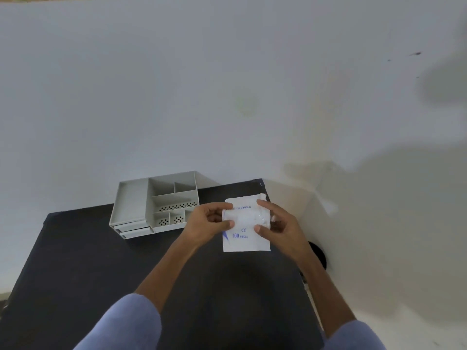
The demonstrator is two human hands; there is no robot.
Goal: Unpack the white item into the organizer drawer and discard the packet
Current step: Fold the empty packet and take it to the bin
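Note:
I hold a white packet [246, 236] with blue print reading "gloves" and "100 pieces" upright above the dark table [75, 261]. My left hand [211, 221] pinches its left edge and my right hand [276, 223] grips its right edge. The packet's top edge looks torn at the right corner. The grey organizer [154, 205] stands to the left of my hands at the table's far edge, with several open compartments on top and two drawers [134, 229] at its front left that stick out slightly. The white contents are hidden inside the packet.
A white wall rises right behind the table. A round black object [319, 253] sits low beside the table's right edge, partly hidden by my right forearm. Bare dark tabletop stretches to the left and front of the organizer.

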